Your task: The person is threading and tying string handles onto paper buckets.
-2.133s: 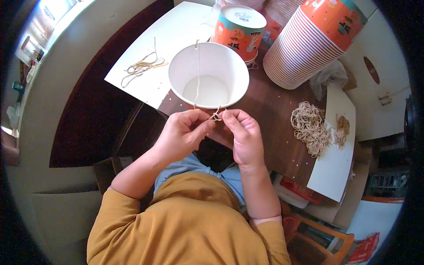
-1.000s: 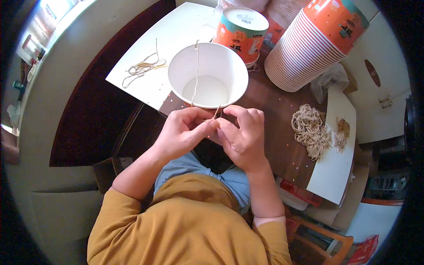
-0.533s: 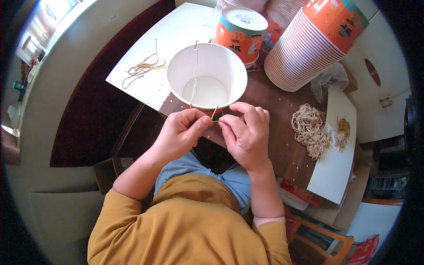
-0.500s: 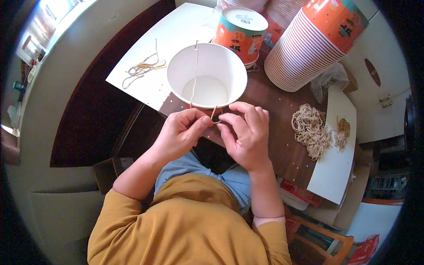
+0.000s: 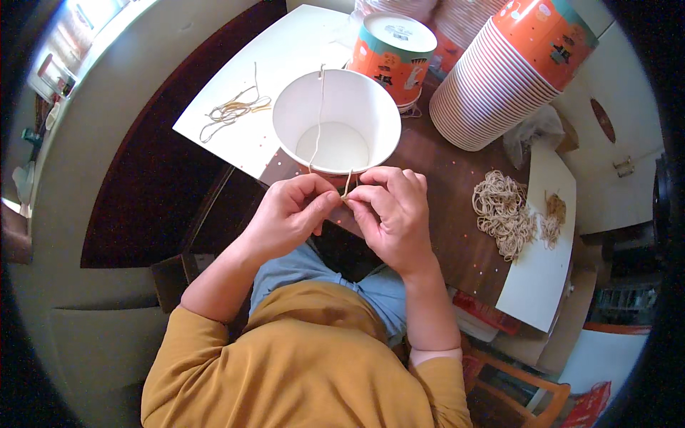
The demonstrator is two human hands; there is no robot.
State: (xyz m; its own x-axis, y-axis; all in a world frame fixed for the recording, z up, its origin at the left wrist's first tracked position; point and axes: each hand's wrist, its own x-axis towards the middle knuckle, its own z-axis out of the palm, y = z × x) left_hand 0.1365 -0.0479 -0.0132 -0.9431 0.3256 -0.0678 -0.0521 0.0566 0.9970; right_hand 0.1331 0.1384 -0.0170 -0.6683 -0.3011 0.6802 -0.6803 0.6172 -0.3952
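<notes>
I have the thin beige cord (image 5: 349,183) at the near rim of the white-lined paper bucket (image 5: 292,107), just outside it; the bucket stands upright with its mouth open toward me, at the near edge of the brown tabletop (image 5: 442,203); another length of the cord runs from the far rim to the near one, across my view of the bucket's inside. My left hand (image 5: 294,215) is closed at thumb and forefinger, pinching the cord; my right hand (image 5: 394,217) pinches it too, right beside the left, its other fingers loosely bent; the fingertips hide just how the strands cross. Behind the bucket, an orange paper bucket (image 5: 389,68) sits upside down, its pale base up; to the right of that leans a tall nested stack of buckets (image 5: 492,93), white rims showing, with a clear plastic bag (image 5: 531,135) beside it. On the white board (image 5: 250,68) to the left lies a loose bundle of cords (image 5: 234,111); well to my right a tangled heap of beige cord (image 5: 501,214) lies on the tabletop, a smaller brownish bundle (image 5: 553,217) near it on a white panel (image 5: 539,285).
</notes>
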